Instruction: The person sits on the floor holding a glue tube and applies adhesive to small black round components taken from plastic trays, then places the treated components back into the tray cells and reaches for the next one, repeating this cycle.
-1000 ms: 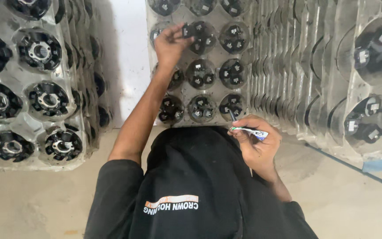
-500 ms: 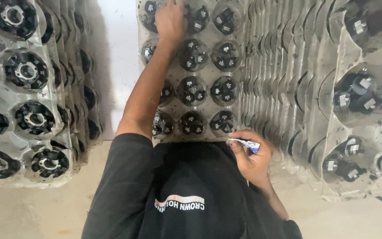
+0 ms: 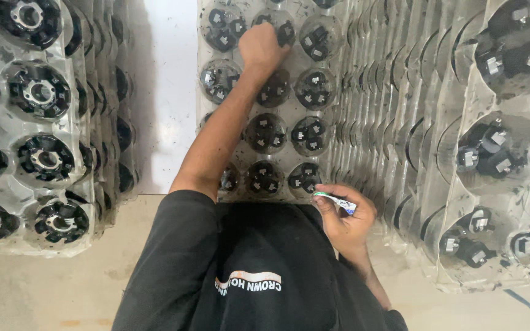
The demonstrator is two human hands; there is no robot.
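Left hand [image 3: 264, 48], fingers curled together, is pressing on a black part [image 3: 282, 32] near the tray's [image 3: 207, 104] far edge; right hand [image 3: 346, 222] is gripping a marker [image 3: 335, 201] at the near edge.

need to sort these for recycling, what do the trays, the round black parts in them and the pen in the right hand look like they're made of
Tray: thin clear plastic, formed into cups; it is see-through, glossy and scuffed.
Round black parts: probably matte black moulded plastic with small silvery, seemingly metal, inserts.
Pen in the right hand: white plastic barrel, green and blue ends, by its look.
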